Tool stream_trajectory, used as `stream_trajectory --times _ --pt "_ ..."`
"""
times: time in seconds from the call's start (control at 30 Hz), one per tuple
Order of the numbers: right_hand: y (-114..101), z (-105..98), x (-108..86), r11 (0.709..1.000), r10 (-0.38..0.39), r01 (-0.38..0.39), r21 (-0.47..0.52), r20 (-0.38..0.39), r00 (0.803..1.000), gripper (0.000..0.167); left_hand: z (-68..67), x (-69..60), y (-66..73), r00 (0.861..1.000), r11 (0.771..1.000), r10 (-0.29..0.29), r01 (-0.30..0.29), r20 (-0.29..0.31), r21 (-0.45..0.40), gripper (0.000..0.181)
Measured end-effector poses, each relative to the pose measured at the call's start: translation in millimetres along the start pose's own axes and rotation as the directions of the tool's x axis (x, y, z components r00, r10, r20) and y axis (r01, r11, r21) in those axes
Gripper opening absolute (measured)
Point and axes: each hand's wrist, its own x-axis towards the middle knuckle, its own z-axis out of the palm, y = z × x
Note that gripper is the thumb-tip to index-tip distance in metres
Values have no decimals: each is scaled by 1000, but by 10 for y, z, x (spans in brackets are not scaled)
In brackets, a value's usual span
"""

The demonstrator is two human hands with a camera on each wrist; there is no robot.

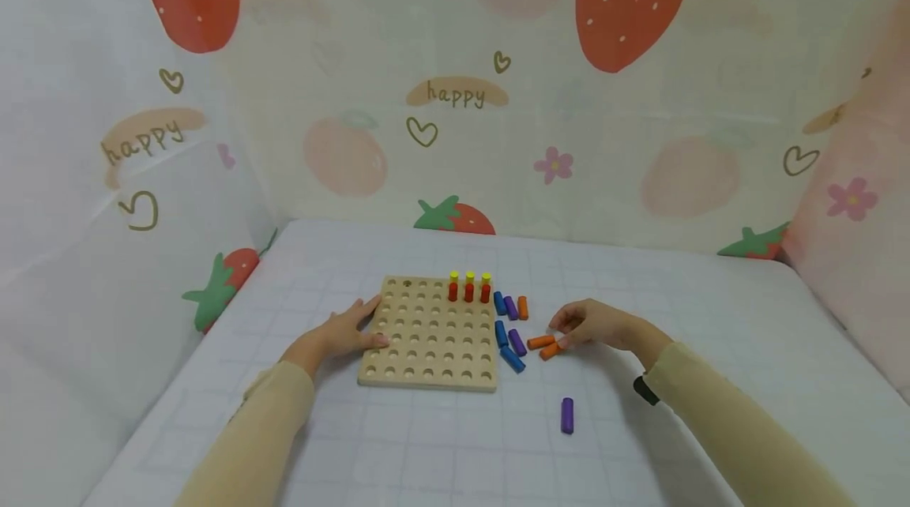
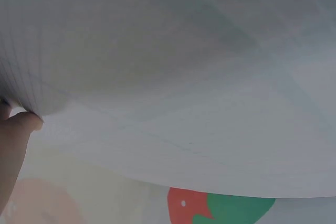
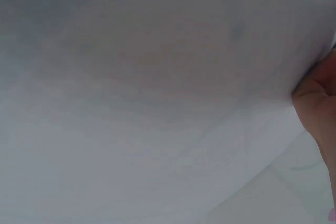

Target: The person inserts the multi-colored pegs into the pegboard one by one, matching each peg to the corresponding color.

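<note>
Across the rear, a strawberry-printed backdrop (image 1: 320, 57) is hanging; before it, a white desk (image 1: 441, 452) with faint gridlines is extending. On the desk, a square wooden board (image 1: 424, 332) with rows of round holes is lying flat. The left hand (image 1: 346, 331) is resting at the board's left edge, its fingers unclenched and its thumb lying over the top face. To the right, the right hand (image 1: 597, 323) is bending over an orange peg (image 1: 548, 353); whether its fingers are grasping it cannot be told. Three yellow pegs (image 1: 470, 276) and three red pegs (image 1: 469, 294) are standing upright in holes at the board's far right corner. Three blue pegs (image 1: 501, 334), three purple pegs (image 1: 517, 343) and two other orange pegs (image 1: 540, 342) are lying right of the board, one purple peg well apart, nearer the person.
</note>
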Motion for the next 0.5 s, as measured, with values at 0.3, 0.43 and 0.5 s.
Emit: stream_trajectory --times 0.3,0.43,0.5 --pt "-35 79 -23 996 37 -43 -78 -79 996 24 -21 4 -12 1000 1000 14 -14 -5 -12 95" --pt "-20 116 -14 984 68 -85 -154 -110 992 20 -10 8 -21 1000 1000 13 -13 -1 -14 94" --pt "-11 126 -9 979 76 -97 -180 -117 990 18 -8 7 -16 1000 1000 12 -12 1 -15 94"
